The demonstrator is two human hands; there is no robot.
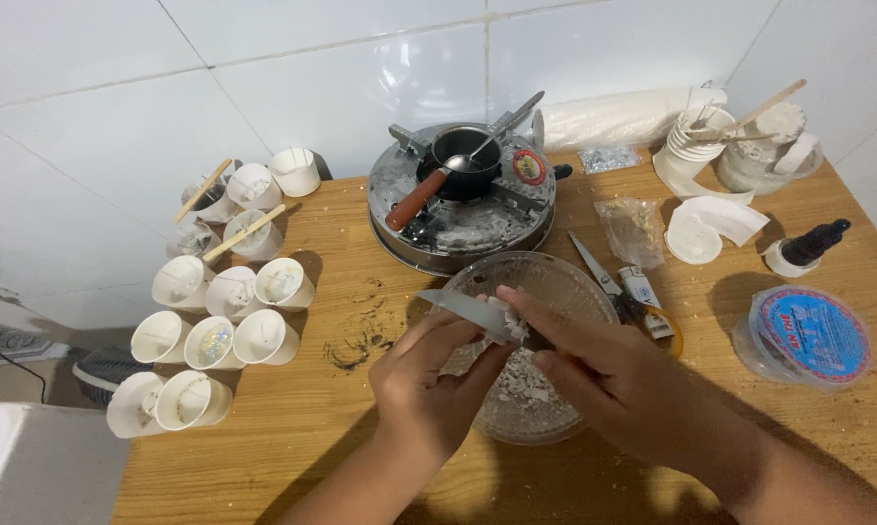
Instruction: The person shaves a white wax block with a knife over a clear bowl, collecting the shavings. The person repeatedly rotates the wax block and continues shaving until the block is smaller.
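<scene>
Wooden table (302, 408) against white tiled wall (118, 117); both hands' fingers (516, 297) gripping white wax chunk (504, 316) over glass bowl (555, 277)

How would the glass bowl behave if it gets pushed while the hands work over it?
The glass bowl looks wide and low, so it would probably slide rather than tip. Glass: likely fragile, weighty. White chips inside might scatter.

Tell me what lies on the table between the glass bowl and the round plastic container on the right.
In the head view, scissors with a yellow handle lie between the glass bowl and the round plastic container, with a small white tube across them.
</scene>
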